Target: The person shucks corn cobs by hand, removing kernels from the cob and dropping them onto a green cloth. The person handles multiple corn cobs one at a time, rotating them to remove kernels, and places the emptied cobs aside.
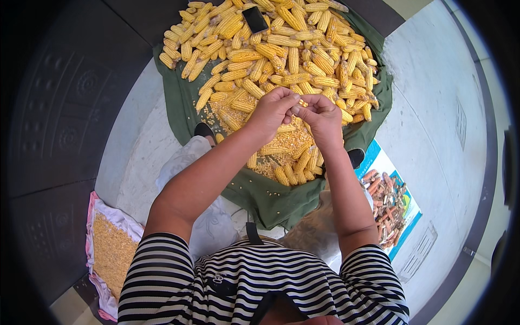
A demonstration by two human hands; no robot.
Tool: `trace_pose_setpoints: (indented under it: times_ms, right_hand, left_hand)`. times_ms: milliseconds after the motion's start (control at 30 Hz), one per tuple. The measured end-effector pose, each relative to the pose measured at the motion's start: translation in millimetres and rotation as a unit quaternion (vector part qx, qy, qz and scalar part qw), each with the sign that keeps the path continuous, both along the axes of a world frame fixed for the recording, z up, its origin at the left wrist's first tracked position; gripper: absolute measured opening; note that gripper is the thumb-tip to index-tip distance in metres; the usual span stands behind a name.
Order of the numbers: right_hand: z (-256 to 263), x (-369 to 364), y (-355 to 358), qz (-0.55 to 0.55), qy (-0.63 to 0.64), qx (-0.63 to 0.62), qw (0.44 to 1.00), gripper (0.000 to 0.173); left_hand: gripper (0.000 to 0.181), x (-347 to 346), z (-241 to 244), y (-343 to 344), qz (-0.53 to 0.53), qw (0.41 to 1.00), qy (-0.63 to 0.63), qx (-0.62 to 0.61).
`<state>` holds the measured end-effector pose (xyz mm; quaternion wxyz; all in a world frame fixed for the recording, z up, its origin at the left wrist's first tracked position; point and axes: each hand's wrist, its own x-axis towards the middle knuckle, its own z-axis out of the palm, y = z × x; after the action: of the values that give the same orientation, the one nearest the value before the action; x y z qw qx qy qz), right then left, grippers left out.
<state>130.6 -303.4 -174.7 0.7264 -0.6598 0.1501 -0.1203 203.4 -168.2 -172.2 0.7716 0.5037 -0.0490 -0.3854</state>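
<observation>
My left hand (273, 109) and my right hand (323, 118) meet over the heap, thumbs and fingertips close together. Pinched between them is a small piece of corn (303, 103) with yellow kernels; the fingers hide most of it, so its full shape cannot be told. Beneath my hands lie loose corn kernels (290, 141) and a few whole ears. Beyond them spreads a large pile of husked yellow corn cobs (284, 61). All of this rests on a dark green cloth (178, 101).
A dark phone (255, 20) lies on the far cobs. To the right, stripped cobs (388, 211) sit on a printed blue-and-white sheet (412, 203). At lower left, a pink-edged cloth (118, 217) holds shelled kernels (111, 252). Dark panelled doors (73, 101) border the left side.
</observation>
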Motion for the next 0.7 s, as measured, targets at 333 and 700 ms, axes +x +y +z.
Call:
trace_pose_setpoints:
  times_ms: [333, 700]
  right_hand:
    - [1, -3, 3, 0.018, -0.008, 0.032, 0.999, 0.023]
    - [-7, -1, 3, 0.032, -0.023, 0.032, 0.999, 0.024]
  left_hand:
    - [0.007, 3, -6, 1, 0.008, 0.998, 0.059, 0.002]
    - [0.007, 3, -6, 0, 0.037, 0.986, 0.164, -0.009]
